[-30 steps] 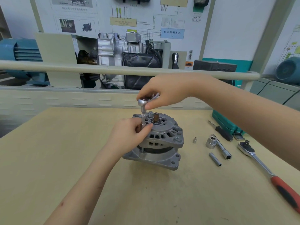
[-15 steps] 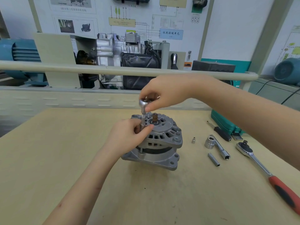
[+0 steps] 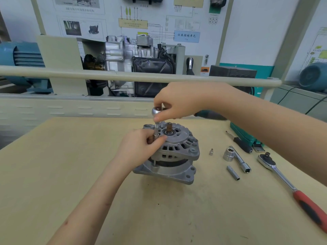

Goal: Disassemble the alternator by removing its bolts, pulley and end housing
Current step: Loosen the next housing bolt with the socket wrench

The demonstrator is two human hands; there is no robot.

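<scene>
At the middle of the pale wooden table, the fingers of the left hand curl round and pinch the slim upright steel socket extension, low down where it meets the top of the housing. Above it, the right hand grips the rounded chrome head of a small ratchet, thumb and fingertips closed on it, the rest of that tool hidden by the palm.

The cast grey aluminium alternator stands on its wide flanged base, shaft end upward. Its upper end housing is domed and pierced with rows of slotted vents, with bolt ears at the rim. A short brown shaft stub rises from a dark bearing ring at the centre, with no pulley on it. A dark band shows between the two housing halves.

Right of the alternator, well apart from it, lie a tiny silver socket, a large chrome socket touching a long tubular extension bar, a narrow deep socket, a black-handled screwdriver, and a long ratchet wrench with a red and black grip.
</scene>
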